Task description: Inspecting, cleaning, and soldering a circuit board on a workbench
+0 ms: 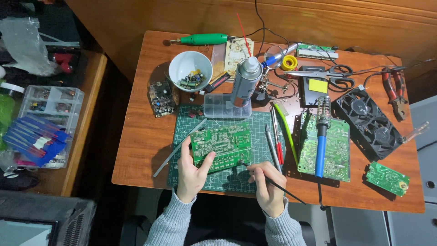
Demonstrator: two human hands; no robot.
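Note:
My left hand [192, 173] grips the lower left corner of a green circuit board [222, 145] that lies on a green cutting mat [227, 181]. My right hand [267, 184] is closed on a thin black tool [284, 191], held like a pen. Its tip touches the board's lower right edge. Grey sleeves cover both of my forearms.
Right of the mat are tweezers and pens [275, 136], a blue soldering iron [322, 146] on a second green board [334, 148], a black fan unit [371, 123] and a small board [388, 178]. Behind stand a spray can [246, 81], a white bowl [190, 69], scissors [337, 75] and pliers [397, 91].

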